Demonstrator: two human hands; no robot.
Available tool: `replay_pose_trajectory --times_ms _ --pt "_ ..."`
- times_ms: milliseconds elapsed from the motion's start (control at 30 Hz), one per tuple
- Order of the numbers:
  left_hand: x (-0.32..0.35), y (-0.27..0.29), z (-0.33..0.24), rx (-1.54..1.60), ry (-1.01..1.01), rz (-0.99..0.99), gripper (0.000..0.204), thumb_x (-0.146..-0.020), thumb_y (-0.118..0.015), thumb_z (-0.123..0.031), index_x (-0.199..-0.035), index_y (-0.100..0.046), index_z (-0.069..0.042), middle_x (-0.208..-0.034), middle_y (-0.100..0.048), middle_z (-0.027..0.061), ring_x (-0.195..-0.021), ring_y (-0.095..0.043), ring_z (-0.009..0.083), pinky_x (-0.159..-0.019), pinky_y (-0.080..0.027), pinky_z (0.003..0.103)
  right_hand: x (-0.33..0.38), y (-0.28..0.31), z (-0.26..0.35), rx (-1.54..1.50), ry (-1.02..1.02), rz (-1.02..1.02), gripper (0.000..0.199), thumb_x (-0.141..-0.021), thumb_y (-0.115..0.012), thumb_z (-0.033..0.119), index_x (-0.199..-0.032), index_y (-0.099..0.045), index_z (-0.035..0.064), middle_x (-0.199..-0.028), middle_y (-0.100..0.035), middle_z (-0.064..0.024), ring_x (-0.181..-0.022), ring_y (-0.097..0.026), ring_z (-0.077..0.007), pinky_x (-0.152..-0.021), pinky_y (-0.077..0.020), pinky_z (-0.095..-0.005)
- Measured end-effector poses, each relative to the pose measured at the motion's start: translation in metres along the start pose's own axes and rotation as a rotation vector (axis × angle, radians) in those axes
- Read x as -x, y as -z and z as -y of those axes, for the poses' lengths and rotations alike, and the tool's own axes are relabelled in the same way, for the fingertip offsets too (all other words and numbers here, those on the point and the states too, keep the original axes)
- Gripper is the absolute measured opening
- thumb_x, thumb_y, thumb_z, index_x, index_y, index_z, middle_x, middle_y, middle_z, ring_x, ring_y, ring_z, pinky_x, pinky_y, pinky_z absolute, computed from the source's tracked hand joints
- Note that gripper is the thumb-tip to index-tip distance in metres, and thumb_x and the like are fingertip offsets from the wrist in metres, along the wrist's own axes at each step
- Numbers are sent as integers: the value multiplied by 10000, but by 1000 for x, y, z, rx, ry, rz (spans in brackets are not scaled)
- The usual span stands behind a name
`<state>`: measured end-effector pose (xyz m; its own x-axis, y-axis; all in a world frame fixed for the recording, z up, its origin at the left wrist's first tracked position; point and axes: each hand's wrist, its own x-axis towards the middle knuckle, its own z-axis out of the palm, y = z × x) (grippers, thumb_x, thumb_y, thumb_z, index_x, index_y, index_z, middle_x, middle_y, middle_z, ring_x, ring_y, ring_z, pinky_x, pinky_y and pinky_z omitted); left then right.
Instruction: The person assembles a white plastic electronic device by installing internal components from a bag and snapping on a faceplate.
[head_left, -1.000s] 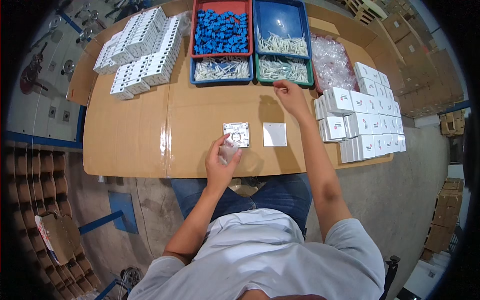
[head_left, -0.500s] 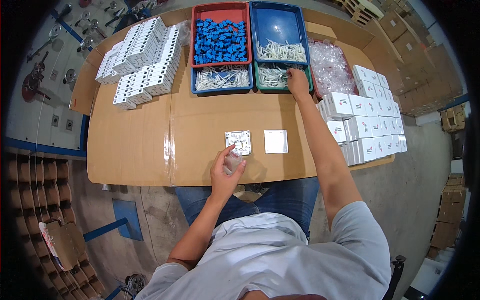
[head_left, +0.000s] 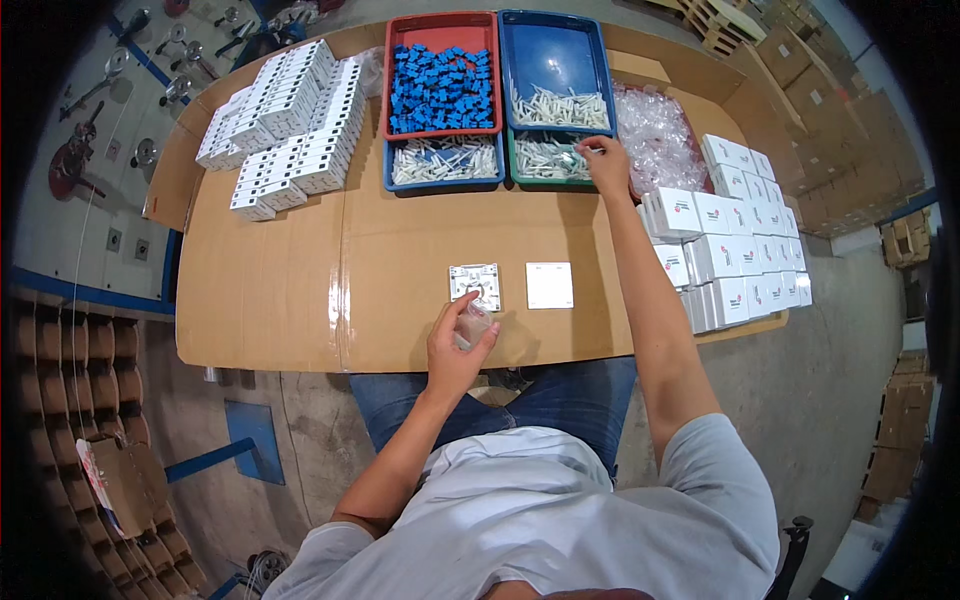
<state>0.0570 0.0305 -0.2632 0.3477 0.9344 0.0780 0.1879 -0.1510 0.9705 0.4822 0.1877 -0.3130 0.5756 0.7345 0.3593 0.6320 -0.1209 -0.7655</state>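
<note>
1. Cardboard-covered tabletop [head_left: 400,260] in a workshop; cartons stacked along the far right, tools hung on the wall at left.
2. Left hand [head_left: 458,340] at the near edge, grip closed around a small clear plastic bag [head_left: 472,325], held just in front of a square white switch part [head_left: 475,285] lying flat on the cardboard.
3. A plain white square plate [head_left: 549,285] lies just beside that part, to its right, not touching it.
4. Right hand [head_left: 606,165] is stretched to the far side, fingertips pinched inside the green tray [head_left: 545,160] of small white pieces. Whether a piece is actually in the pinch I cannot tell; too small.
5. Around it: blue tray [head_left: 445,160] of similar white pieces to the left, red tray [head_left: 440,85] of blue blocks behind that, a deeper blue tray [head_left: 555,70] half filled with white pieces.
6. A heap of clear bags [head_left: 655,130] sits right of the trays; white boxes [head_left: 725,240] are stacked at the right edge, and white modules [head_left: 290,120] in rows far left.
7. Risks, as a judgement: the long reach puts the right forearm close to the stacked boxes, so a careless pull-back could topple them. Small pieces pinched blind may drop or come out in a clump. The bag, held near the tabletop edge, could slip to the floor.
</note>
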Motion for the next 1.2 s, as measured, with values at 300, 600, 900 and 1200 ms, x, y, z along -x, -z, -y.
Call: replay_pose_trajectory --times_ms 300,600,900,1200 --pt "4 0 3 -29 -33 10 481 -874 -784 -89 -1327 -630 -44 -1133 -685 86 -981 -650 173 -837 -516 306 17 25 25 -804 -417 18 199 -943 -753 96 -1112 -702 5 -991 -751 -73 -799 -685 -146 -693 -559 -269" --pt "-19 17 -19 1064 554 360 651 -1079 -359 -500 -1452 -518 9 -1081 -660 73 -918 -626 182 -892 -496 342 102 55 98 -860 -311 135 303 -949 -731 75 -1235 -649 18 -1016 -762 -89 -783 -653 -107 -696 -526 -247" --pt "-30 15 -18 1239 543 384 807 -1037 -289 -718 -1302 -603 -23 -1081 -705 138 -928 -702 259 -872 -556 374 192 55 186 -963 -342 186 187 -949 -732 57 -1103 -673 -30 -978 -760 -114 -700 -614 -97 -622 -486 -231" --pt "-22 14 -29 1171 506 389 777 -1051 -286 -691 -1286 -614 -27 -1111 -703 120 -942 -694 245 -887 -547 369 214 51 235 -768 -175 433 159 -932 -738 8 -1080 -681 -15 -936 -732 -62 -768 -637 -80 -676 -507 -223"
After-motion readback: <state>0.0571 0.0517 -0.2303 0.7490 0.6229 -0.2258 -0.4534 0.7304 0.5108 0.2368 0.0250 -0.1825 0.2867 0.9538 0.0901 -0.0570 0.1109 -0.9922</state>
